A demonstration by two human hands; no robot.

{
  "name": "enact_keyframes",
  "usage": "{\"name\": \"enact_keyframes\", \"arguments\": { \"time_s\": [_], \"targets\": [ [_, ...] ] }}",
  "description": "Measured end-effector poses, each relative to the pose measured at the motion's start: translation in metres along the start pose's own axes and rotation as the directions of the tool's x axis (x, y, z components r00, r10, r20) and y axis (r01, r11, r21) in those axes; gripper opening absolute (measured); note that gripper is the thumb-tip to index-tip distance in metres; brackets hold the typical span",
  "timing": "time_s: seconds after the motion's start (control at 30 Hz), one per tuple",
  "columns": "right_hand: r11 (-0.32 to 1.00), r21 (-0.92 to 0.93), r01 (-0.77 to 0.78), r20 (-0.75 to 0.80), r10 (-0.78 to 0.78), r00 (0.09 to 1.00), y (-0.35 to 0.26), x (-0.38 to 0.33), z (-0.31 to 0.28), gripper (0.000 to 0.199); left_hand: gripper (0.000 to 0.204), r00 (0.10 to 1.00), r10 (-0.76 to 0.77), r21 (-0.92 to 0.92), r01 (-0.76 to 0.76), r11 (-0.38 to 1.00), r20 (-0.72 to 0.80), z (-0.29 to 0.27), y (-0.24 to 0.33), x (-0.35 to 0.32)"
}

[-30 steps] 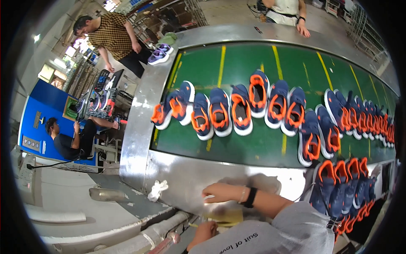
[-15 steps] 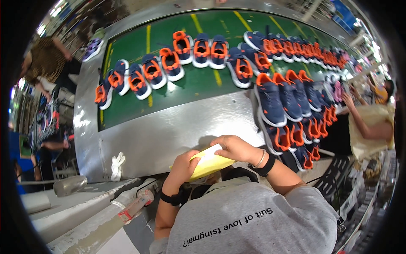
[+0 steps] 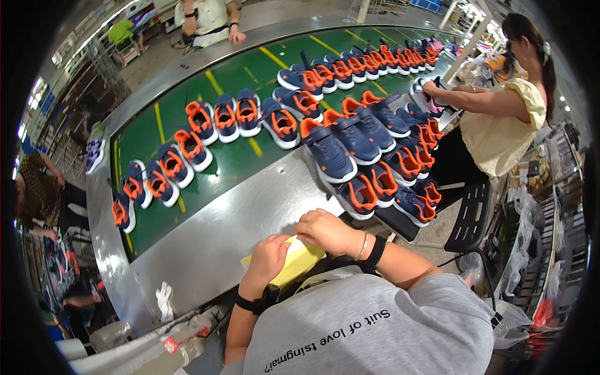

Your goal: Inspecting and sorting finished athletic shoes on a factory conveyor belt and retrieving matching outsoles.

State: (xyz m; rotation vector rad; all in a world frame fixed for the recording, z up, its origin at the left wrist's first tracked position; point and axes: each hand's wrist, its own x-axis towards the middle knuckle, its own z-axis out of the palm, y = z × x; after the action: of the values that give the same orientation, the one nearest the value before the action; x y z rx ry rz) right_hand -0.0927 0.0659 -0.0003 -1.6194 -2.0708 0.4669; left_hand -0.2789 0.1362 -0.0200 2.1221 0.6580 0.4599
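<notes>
At the near edge of the metal table, close to my body, I hold a piece of yellow paper (image 3: pixel 299 262), perhaps a stack of sheets. My left hand (image 3: pixel 267 257) grips its left side, thumb along the top. My right hand (image 3: pixel 329 231) has its fingers closed at the upper right edge, knuckles up; what the fingertips pinch there is partly hidden. Just beyond my right hand stand navy shoes (image 3: pixel 326 155) with orange linings and white soles, packed in rows at the table's right end.
A green conveyor belt (image 3: pixel 215 187) with yellow lines carries more navy and orange shoes. A bundle of white laces (image 3: pixel 164 302) lies at the left table edge. On the right, a co-worker (image 3: pixel 500 119) handles a shoe beside a black chair (image 3: pixel 469 215). Another person (image 3: pixel 209 22) stands across the belt.
My view has swung, showing more of the co-worker on the right. My right hand has curled more over the paper's top edge, and the white area seen there before is now mostly covered.
</notes>
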Motion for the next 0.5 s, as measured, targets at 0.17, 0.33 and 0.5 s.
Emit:
{"name": "enact_keyframes", "arguments": {
  "time_s": [0.17, 0.33, 0.5],
  "targets": [
    [0.992, 0.122, -0.013, -0.080, 0.023, 0.997, 0.038, -0.011, -0.038, 0.016, 0.016, 0.999, 0.028, 0.042, -0.030, 0.999, 0.043, 0.011, 0.006, 0.042],
    [0.985, 0.017, -0.172, -0.231, 0.171, 0.958, 0.138, -0.006, -0.135, 0.015, 0.022, 0.978, -0.081, 0.216, 0.038, 0.976, 0.192, -0.006, -0.007, 0.110],
    [0.863, -0.173, -0.475, -0.260, 0.425, 0.867, 0.263, 0.017, -0.224, 0.025, 0.023, 0.909, -0.282, 0.369, 0.159, 0.916, 0.308, -0.040, 0.006, 0.219]
  ]
}}
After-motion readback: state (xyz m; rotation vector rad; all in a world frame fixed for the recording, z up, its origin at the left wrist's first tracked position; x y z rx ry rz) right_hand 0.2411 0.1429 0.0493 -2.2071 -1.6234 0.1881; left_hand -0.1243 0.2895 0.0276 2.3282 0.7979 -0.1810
